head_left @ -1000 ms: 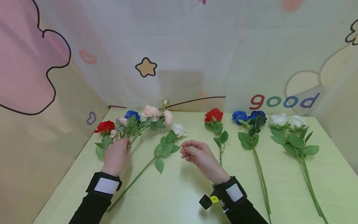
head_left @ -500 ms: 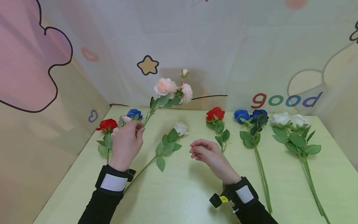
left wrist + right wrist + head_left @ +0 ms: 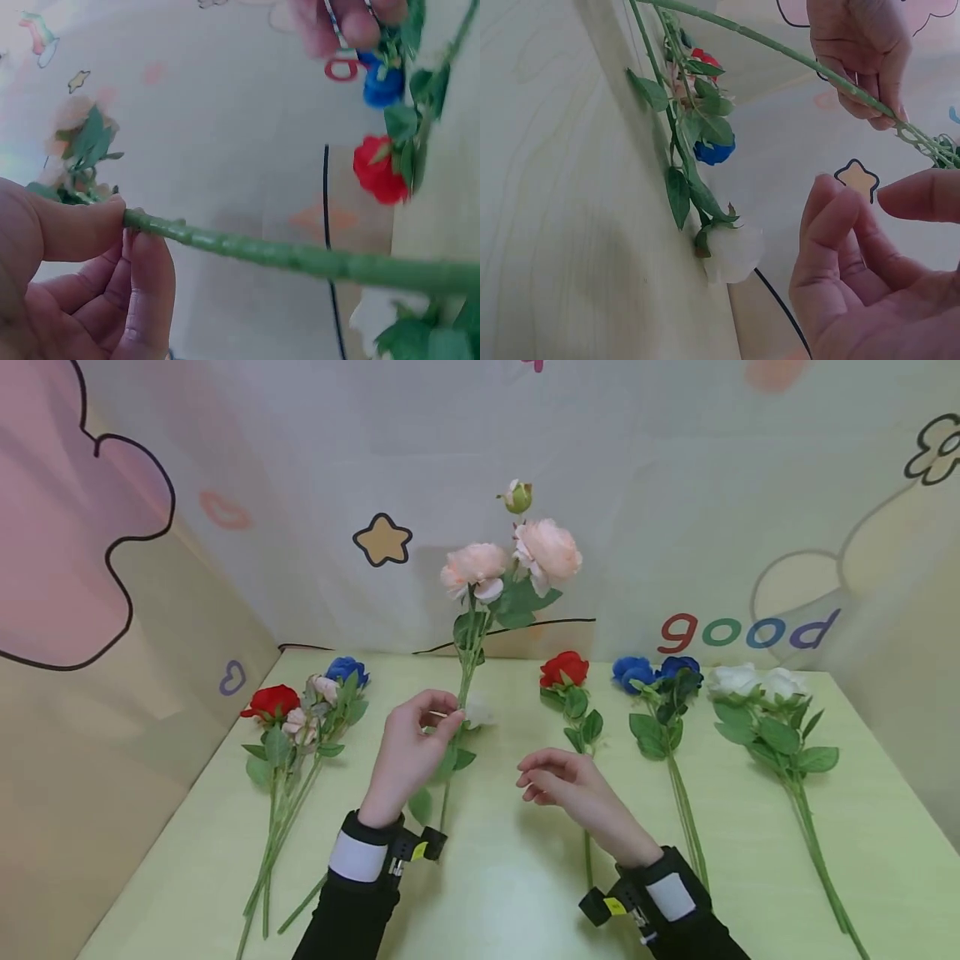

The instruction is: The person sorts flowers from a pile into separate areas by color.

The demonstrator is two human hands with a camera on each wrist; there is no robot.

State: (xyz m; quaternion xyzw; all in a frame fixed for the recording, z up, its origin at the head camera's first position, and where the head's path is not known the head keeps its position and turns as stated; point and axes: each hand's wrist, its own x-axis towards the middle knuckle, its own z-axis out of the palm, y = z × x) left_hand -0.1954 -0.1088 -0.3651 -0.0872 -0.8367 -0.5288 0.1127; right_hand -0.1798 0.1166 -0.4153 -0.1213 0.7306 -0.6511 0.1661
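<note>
Between thumb and fingers, my left hand pinches the green stem of a pink peony spray. The spray stands upright above the table, with two pink blooms and a bud at its top. Behind it a white rose lies on the table, partly hidden in the head view by the left hand and the stem. My right hand hovers to the right over the table, fingers loosely bent and thumb apart, holding nothing. A red rose lies just beyond it.
At the left lies a group with a red rose, small pink flowers and a blue rose. Blue roses and white roses lie at the right on the pale table. A printed cloth hangs behind.
My left hand has lifted the pink peony spray from the left group and carried it rightward, turning it upright. The right hand has shifted slightly right and remains without anything in it.
</note>
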